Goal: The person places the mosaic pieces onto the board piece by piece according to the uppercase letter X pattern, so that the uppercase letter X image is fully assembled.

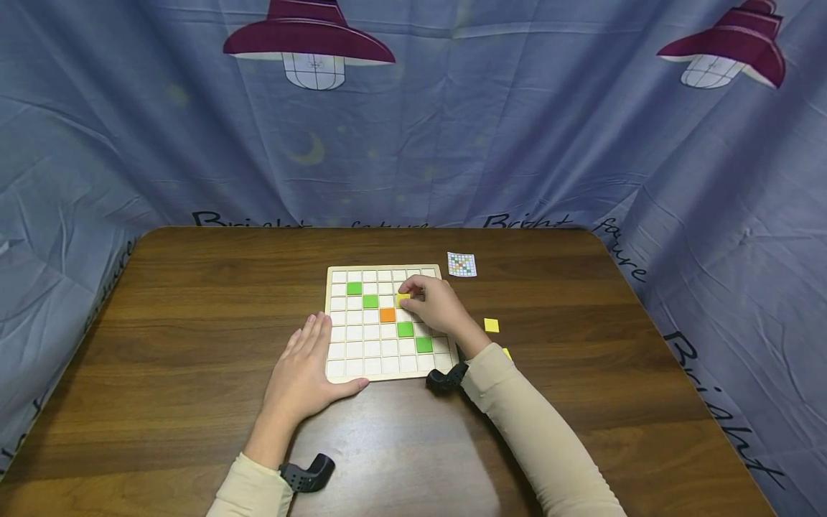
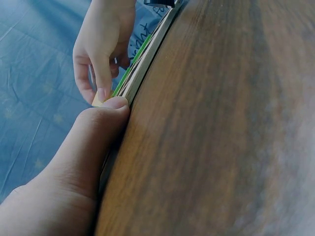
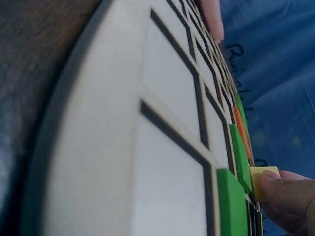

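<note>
A square wooden grid board point(image 1: 371, 348) with white cells lies on the table. Several green tiles point(image 1: 405, 329) and one orange tile point(image 1: 387, 315) form a diagonal across it. My right hand point(image 1: 434, 305) pinches a yellow tile point(image 3: 258, 183) between thumb and fingers, over a cell up and right of the orange one. Whether the tile touches the board's cell cannot be told. My left hand point(image 1: 300, 380) lies with straight fingers along the board's left edge. Its thumb point(image 2: 116, 103) touches the front edge near the corner.
Right of the board lie a yellow tile point(image 1: 491, 325) and another yellow tile point(image 1: 507, 353), partly hidden by the right sleeve. A small printed pattern card point(image 1: 461, 264) lies beyond the board's far right corner. Blue curtains point(image 1: 413, 143) hang around the wooden table point(image 1: 226, 287).
</note>
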Demonstrator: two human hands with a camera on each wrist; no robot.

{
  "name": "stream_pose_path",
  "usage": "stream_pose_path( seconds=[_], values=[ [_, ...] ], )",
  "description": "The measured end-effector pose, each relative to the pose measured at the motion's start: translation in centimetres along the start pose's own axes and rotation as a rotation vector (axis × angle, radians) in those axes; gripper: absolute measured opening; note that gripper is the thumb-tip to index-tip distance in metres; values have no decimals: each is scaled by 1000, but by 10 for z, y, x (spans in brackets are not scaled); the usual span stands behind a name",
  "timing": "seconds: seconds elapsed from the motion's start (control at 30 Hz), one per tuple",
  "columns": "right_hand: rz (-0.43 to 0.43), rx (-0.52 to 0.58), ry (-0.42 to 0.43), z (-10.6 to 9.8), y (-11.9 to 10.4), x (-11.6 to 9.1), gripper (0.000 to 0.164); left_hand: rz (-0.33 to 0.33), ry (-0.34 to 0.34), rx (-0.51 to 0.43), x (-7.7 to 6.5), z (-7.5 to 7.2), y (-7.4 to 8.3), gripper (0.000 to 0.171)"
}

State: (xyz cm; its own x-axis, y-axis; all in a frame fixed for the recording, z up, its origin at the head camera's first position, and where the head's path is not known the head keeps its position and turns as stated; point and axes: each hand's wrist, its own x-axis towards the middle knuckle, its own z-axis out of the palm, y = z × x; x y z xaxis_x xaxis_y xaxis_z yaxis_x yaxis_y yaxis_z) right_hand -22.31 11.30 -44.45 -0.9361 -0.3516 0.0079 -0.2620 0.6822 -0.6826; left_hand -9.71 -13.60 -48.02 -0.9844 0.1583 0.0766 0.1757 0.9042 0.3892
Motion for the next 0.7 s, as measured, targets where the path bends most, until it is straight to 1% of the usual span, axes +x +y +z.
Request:
stream_pose_path(
  seconds=[0.27, 0.5, 0.7],
  values=[
    [-10, -84, 3, 2, -5, 0, 10, 2, 0, 4, 0, 0, 0, 132],
    [2, -133, -5, 2, -8, -2, 11, -2, 0, 5, 0, -1, 1, 131],
    [-39, -183, -29, -4, -5, -7, 10, -2, -3, 1, 0, -1, 1, 130]
  ],
)
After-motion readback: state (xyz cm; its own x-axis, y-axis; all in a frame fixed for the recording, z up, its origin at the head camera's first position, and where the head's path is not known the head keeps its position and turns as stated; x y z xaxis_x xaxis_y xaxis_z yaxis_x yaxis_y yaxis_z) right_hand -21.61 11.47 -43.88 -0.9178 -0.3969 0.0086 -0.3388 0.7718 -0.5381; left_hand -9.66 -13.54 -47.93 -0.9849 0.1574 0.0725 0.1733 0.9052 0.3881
